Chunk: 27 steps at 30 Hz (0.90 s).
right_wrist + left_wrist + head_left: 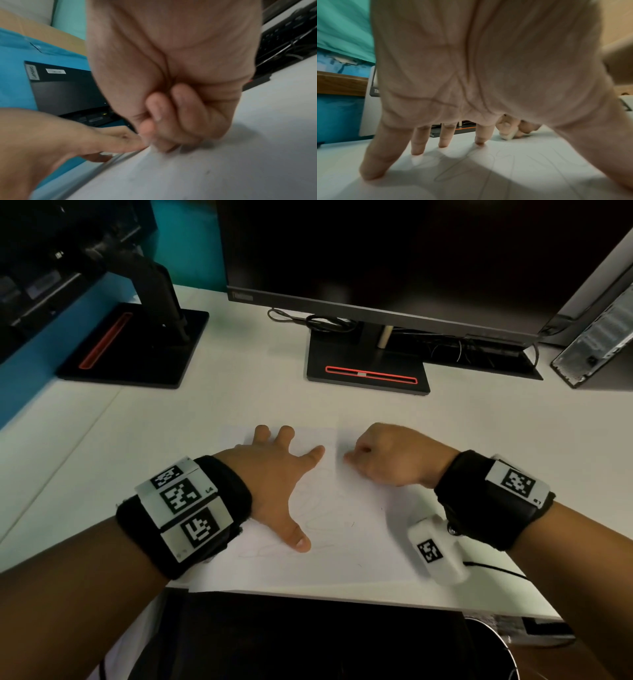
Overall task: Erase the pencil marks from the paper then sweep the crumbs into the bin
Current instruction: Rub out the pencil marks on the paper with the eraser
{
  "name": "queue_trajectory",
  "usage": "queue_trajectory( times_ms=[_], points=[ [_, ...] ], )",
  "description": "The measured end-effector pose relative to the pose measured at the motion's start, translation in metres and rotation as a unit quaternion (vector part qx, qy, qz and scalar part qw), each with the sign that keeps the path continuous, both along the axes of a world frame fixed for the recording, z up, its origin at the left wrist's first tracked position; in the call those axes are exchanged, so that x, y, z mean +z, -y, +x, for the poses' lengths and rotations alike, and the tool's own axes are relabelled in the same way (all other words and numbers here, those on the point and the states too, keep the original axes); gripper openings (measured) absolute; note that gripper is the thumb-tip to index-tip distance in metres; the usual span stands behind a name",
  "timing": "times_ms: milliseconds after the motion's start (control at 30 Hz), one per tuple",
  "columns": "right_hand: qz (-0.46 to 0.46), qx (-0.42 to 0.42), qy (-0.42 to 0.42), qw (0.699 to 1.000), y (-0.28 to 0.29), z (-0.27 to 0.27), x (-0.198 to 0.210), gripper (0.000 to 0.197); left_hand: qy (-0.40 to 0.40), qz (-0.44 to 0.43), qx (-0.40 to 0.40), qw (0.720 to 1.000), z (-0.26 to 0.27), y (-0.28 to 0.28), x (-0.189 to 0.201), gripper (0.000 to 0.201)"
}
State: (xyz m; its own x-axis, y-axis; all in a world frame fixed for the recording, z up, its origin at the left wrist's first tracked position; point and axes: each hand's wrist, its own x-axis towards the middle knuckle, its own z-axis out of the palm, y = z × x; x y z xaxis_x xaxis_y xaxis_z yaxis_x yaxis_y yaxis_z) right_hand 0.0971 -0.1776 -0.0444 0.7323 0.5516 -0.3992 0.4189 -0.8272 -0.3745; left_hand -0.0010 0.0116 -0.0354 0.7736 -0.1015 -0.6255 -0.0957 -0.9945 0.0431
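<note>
A white sheet of paper (342, 529) covered in faint grey pencil scribbles is laid flat on the white desk (171, 419), with its near edge at the desk's front edge. It is pinned down by the left hand (277, 474), whose fingers are spread wide and straight; in the left wrist view the fingertips (418, 151) are seen pressed onto the sheet, with looping pencil lines (471, 165) running beneath the palm. The thumb is stretched out toward the near side of the sheet.

The right hand (387, 453) is curled into a loose fist on the far right part of the paper, just beside the left index finger. A small white eraser (506, 136) is pinched between its thumb and fingers (this is plain only in the left wrist view, where the pale block is seen touching the sheet). In the right wrist view the fingers are blurred and the eraser cannot be made out. A few dark specks (356, 565) are scattered on the near right part of the paper.

Behind the paper, 2 black monitor stands with red slots (370, 374) are set on the desk, and a tangle of black cables (325, 321) is lying behind the middle stand.
</note>
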Motion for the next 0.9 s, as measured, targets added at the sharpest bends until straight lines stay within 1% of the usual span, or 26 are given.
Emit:
queue_trajectory(
  times_ms=[33, 67, 100, 167, 200, 233, 300, 333, 367, 400, 467, 500, 533, 600, 667, 700, 767, 833, 900],
  points=[
    [-0.001, 0.013, -0.025, 1.000, -0.002, -0.004, -0.002, 0.047, 0.001, 0.000, -0.001, 1.000, 0.000, 0.000, 0.000, 0.141],
    [0.003, 0.007, -0.049, 0.999, -0.002, -0.004, -0.002, 0.045, 0.003, -0.001, -0.002, 1.000, 0.000, -0.001, -0.001, 0.141],
    [0.012, -0.015, -0.053, 0.998, -0.002, 0.001, -0.001, 0.044, 0.005, -0.002, -0.001, 1.000, 0.000, -0.001, -0.001, 0.141],
    [0.024, -0.059, -0.007, 0.998, -0.001, 0.013, 0.002, 0.045, 0.006, -0.003, -0.001, 1.000, -0.001, -0.001, -0.001, 0.140],
    [0.020, -0.065, 0.016, 0.998, -0.001, 0.016, 0.004, 0.046, 0.006, -0.003, -0.001, 1.000, -0.001, -0.001, -0.001, 0.140],
    [0.013, -0.057, 0.023, 0.998, -0.001, 0.015, 0.005, 0.047, 0.006, -0.003, -0.001, 1.000, -0.001, -0.002, -0.001, 0.140],
    [0.003, -0.020, 0.001, 1.000, -0.006, 0.008, 0.004, 0.048, 0.007, -0.004, -0.002, 1.000, -0.001, -0.002, -0.001, 0.140],
    [-0.002, -0.013, -0.016, 1.000, -0.007, 0.006, 0.003, 0.048, 0.008, -0.005, -0.002, 1.000, -0.001, -0.002, -0.001, 0.141],
    [-0.006, -0.017, -0.013, 1.000, -0.007, 0.007, 0.004, 0.048, 0.009, -0.005, -0.002, 1.000, -0.001, -0.002, -0.001, 0.141],
    [-0.010, -0.035, 0.012, 0.999, -0.007, 0.014, 0.004, 0.047, 0.009, -0.005, -0.002, 1.000, -0.001, -0.002, -0.001, 0.141],
    [-0.004, -0.096, 0.072, 0.993, -0.002, 0.027, 0.008, 0.044, 0.006, -0.005, -0.001, 1.000, -0.001, -0.001, -0.001, 0.140],
    [0.009, -0.110, 0.082, 0.990, 0.000, 0.029, 0.011, 0.043, 0.005, -0.005, -0.001, 1.000, -0.001, -0.001, 0.000, 0.140],
    [0.022, -0.105, 0.072, 0.992, 0.001, 0.028, 0.012, 0.045, 0.004, -0.005, 0.000, 1.000, -0.001, -0.001, 0.000, 0.141],
    [0.038, -0.062, 0.000, 0.997, -0.002, 0.017, 0.012, 0.047, 0.002, -0.004, 0.000, 1.000, 0.000, -0.002, 0.000, 0.142],
    [0.031, -0.027, -0.083, 0.996, -0.006, 0.002, 0.009, 0.045, 0.000, 0.005, -0.003, 1.000, 0.003, 0.001, 0.000, 0.144],
    [0.025, -0.022, -0.094, 0.995, -0.008, 0.001, 0.006, 0.044, -0.002, 0.011, -0.005, 1.000, 0.004, 0.002, 0.001, 0.145],
    [0.015, -0.033, -0.066, 0.997, -0.010, 0.007, 0.004, 0.045, -0.007, 0.019, -0.003, 1.000, 0.005, 0.004, 0.001, 0.146],
    [0.009, -0.051, -0.009, 0.999, -0.011, 0.018, 0.007, 0.046, -0.007, 0.017, 0.000, 1.000, 0.005, 0.004, 0.002, 0.146],
    [-0.004, -0.048, 0.031, 0.998, -0.013, 0.022, 0.008, 0.047, -0.006, 0.016, -0.001, 1.000, 0.004, 0.003, 0.001, 0.146]
  ],
)
